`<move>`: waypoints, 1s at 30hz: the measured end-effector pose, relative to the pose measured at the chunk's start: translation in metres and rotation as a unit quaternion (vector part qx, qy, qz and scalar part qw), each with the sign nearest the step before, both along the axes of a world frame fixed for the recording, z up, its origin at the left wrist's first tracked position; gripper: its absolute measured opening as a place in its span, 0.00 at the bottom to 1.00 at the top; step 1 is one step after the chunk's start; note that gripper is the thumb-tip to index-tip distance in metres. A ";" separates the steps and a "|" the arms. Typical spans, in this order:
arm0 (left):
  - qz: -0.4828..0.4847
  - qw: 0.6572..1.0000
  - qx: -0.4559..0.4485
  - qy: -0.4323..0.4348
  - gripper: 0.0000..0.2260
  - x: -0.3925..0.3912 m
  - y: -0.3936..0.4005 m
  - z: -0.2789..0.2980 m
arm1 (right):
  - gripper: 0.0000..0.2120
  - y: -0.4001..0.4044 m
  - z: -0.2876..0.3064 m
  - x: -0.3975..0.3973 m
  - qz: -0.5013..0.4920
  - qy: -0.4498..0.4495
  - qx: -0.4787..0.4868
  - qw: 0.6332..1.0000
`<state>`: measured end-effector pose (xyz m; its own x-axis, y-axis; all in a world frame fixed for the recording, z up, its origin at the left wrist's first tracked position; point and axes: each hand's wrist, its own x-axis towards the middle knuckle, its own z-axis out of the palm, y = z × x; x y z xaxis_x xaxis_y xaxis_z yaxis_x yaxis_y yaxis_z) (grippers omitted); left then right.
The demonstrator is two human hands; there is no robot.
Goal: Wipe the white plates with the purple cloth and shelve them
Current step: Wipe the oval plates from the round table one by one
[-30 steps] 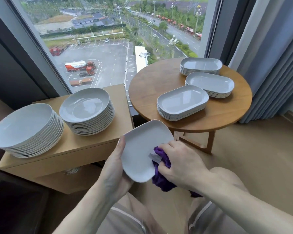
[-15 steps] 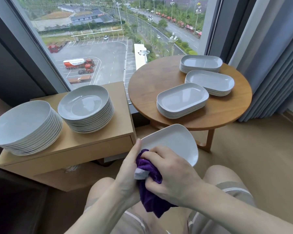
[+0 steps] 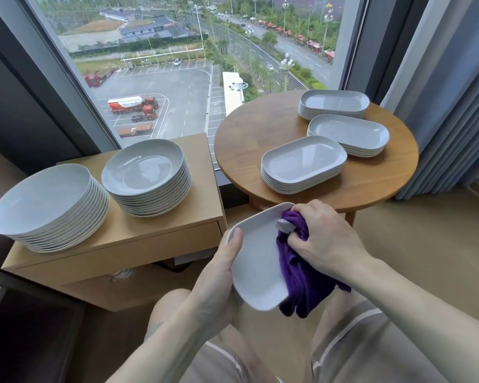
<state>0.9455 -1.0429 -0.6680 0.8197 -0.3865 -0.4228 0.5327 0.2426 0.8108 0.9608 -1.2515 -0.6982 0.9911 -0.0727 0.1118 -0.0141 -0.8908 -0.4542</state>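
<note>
Above my knees I hold a white oblong plate (image 3: 256, 261), tilted. My left hand (image 3: 219, 275) grips its left edge, thumb on the rim. My right hand (image 3: 322, 239) clutches the bunched purple cloth (image 3: 299, 275) and presses it on the plate's right side; the cloth hangs down below the plate. Three stacks of white oblong plates (image 3: 302, 164) (image 3: 349, 135) (image 3: 333, 103) sit on the round wooden table (image 3: 249, 134). Two stacks of round white plates (image 3: 47, 205) (image 3: 147, 176) stand on the light wooden cabinet (image 3: 122, 244) at the left.
A tall window (image 3: 191, 64) rises behind the cabinet and table. Grey-blue curtains (image 3: 454, 106) hang at the right. Beige floor (image 3: 426, 244) lies to the right of my legs. A dark surface (image 3: 25, 327) fills the lower left corner.
The plate has turned in my left hand from lying across to standing lengthwise. My right hand with the cloth moved from the plate's near left corner to its right side.
</note>
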 end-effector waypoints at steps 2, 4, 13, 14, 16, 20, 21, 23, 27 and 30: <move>0.003 1.000 0.002 0.003 0.18 0.002 0.002 0.001 | 0.17 0.001 -0.002 -0.001 0.005 0.019 -0.016 1.000; 0.014 1.000 0.002 0.010 0.18 0.005 0.005 0.000 | 0.14 0.004 -0.003 -0.002 0.004 0.043 -0.020 0.999; 0.076 0.996 -0.024 0.031 0.20 0.010 0.010 -0.002 | 0.08 0.035 0.007 -0.024 0.121 0.055 0.014 0.991; 0.083 0.995 -0.029 0.039 0.20 0.010 0.009 -0.003 | 0.09 0.041 0.007 -0.028 0.143 0.053 0.022 0.988; 0.096 0.994 -0.034 0.047 0.21 0.009 0.007 -0.005 | 0.11 0.050 0.007 -0.037 0.188 0.042 0.044 0.980; 0.090 0.993 -0.041 0.066 0.20 0.007 0.000 0.000 | 0.13 0.053 0.011 -0.046 0.234 0.011 0.100 0.967; 0.085 0.993 -0.044 0.070 0.21 0.006 -0.003 0.000 | 0.13 0.050 0.013 -0.045 0.235 -0.001 0.113 0.965; 0.073 0.994 -0.045 0.070 0.24 0.005 -0.011 -0.002 | 0.14 0.044 0.016 -0.041 0.226 -0.031 0.130 0.965; 0.043 0.998 -0.017 0.042 0.26 0.005 -0.032 -0.001 | 0.14 0.031 0.023 -0.032 0.190 -0.073 0.154 0.967; 0.035 0.999 0.011 0.003 0.26 0.011 -0.047 0.004 | 0.15 0.016 0.028 -0.026 0.161 -0.085 0.164 0.970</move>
<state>0.9567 -1.0901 -0.6636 0.8421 -0.3184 -0.4353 0.5193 0.2612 0.8137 0.9352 -1.2357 -0.6701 0.9379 0.1776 0.2979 0.3397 -0.6435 -0.6859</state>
